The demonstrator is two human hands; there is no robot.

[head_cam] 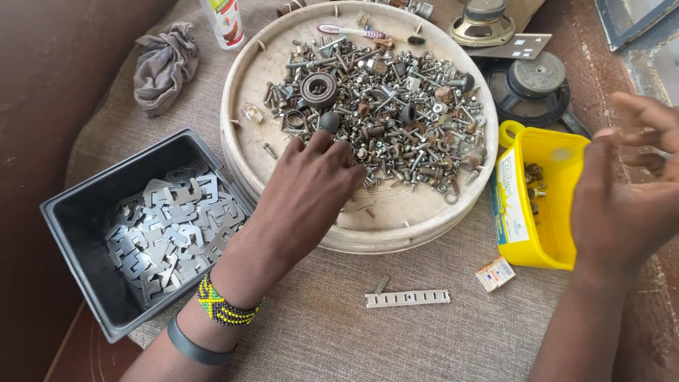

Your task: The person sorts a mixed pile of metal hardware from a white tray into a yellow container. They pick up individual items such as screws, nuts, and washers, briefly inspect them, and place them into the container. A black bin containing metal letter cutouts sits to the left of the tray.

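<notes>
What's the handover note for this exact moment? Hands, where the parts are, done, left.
Left hand: fingers down in the heap of screws, nuts and washers on the round tray; grip hidden, can't tell if it holds a piece.
Right hand: open, empty, raised beside the yellow tub.
Done: a few small fasteners lie in the yellow tub; the black bin holds flat metal plates.
Left: most of the heap is on the tray, unsorted.

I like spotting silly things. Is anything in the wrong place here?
Yes. A toothbrush lies at the far edge of the round tray, beside the pile of screws and nuts that the left hand is touching. A slotted metal strip lies alone on the cloth, outside every container.
</notes>
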